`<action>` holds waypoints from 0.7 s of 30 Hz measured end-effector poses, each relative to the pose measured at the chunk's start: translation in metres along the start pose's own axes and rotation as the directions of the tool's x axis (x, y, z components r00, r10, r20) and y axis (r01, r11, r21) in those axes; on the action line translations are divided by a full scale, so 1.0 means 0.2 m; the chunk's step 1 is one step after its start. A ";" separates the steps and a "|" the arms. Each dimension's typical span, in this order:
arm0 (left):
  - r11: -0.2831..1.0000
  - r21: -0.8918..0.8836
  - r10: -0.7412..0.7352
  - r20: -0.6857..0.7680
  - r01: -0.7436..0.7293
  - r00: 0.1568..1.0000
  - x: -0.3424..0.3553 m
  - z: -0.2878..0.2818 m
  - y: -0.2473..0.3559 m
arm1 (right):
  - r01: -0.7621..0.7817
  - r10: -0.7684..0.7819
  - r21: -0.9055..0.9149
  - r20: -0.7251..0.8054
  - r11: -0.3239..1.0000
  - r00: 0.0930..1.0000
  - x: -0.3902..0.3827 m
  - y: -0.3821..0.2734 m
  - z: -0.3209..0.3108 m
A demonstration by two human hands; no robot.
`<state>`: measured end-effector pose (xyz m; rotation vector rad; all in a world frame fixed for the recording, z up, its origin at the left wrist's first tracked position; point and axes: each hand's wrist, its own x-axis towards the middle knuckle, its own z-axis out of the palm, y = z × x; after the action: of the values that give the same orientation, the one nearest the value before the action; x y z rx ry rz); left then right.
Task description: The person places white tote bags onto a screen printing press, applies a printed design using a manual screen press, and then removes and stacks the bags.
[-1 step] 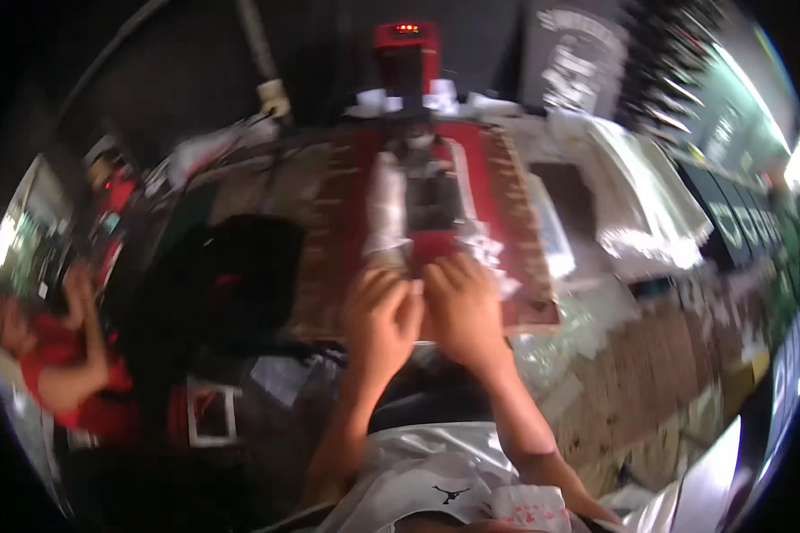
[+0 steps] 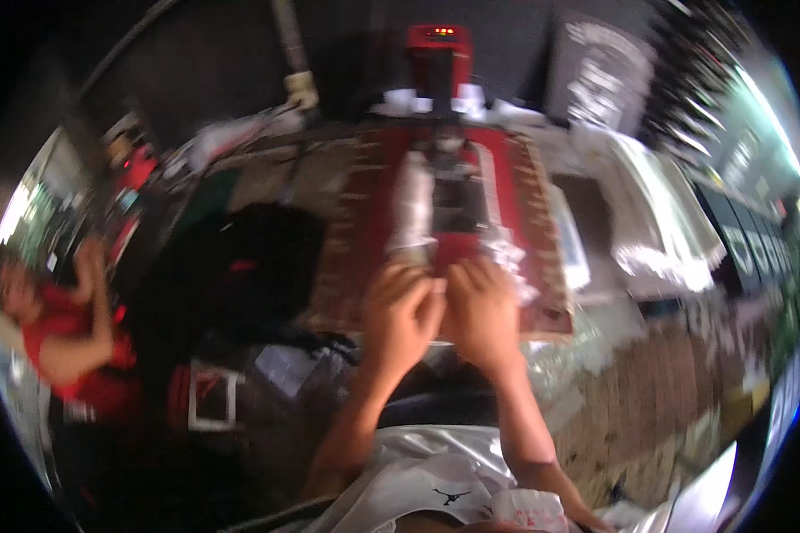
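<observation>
My left hand (image 2: 402, 306) and my right hand (image 2: 482, 306) are side by side at the near part of a red mat (image 2: 369, 200) with a pale edging. The fingers of both are curled forward and closed; what they grip, if anything, is hidden beneath them. Beyond my left fingertips lies a long whitish wrapped strip (image 2: 412, 200). A white crumpled piece (image 2: 505, 253) shows just past my right hand. Between these two strips runs a dark flat bar (image 2: 458, 204), reaching toward a red machine (image 2: 462, 58) with a lit display. The picture is blurred.
A large black cloth heap (image 2: 258, 258) covers the table's left. To the right lies a stack of shiny clear plastic sheets (image 2: 653, 213), with a loose plastic bag (image 2: 587, 333) nearer me. At the far left, another person (image 2: 71, 329) in red has raised hands.
The whole scene has shifted a little to the right in the picture. My hands keep the same closed pose and their place at the mat.
</observation>
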<state>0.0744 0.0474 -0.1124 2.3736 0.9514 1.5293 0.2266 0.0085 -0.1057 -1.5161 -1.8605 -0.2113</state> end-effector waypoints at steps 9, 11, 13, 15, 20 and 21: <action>0.994 -0.103 -0.030 -0.102 0.020 0.994 -0.04 0.01 -0.02 | 0.088 -0.088 0.012 -0.011 0.996 0.996 -0.01 -0.01 0.00; 0.990 -0.138 -0.029 -0.100 0.015 0.995 -0.05 0.02 -0.03 | 0.102 -0.102 -0.003 -0.012 0.995 0.995 -0.02 0.00 -0.01; 0.988 -0.152 -0.036 -0.131 0.016 0.991 -0.06 0.02 -0.03 | 0.115 -0.115 0.000 -0.003 0.993 0.993 -0.02 0.01 0.01; 0.990 -0.143 -0.036 -0.147 0.014 0.988 -0.09 0.03 -0.06 | 0.130 -0.131 0.010 0.027 0.991 0.991 -0.02 0.00 0.03; 0.972 -0.233 -0.006 -0.192 -0.040 0.981 -0.07 0.09 0.00 | 0.076 -0.074 -0.065 0.028 0.995 0.997 -0.08 0.06 -0.01; 0.963 -0.268 -0.021 -0.150 -0.020 0.988 -0.07 0.09 -0.02 | 0.096 -0.097 -0.029 -0.013 0.995 0.995 -0.05 0.04 -0.01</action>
<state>0.0840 0.0459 -0.1340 2.0943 0.7167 1.7359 0.2345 0.0020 -0.1128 -1.4410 -1.9288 -0.2943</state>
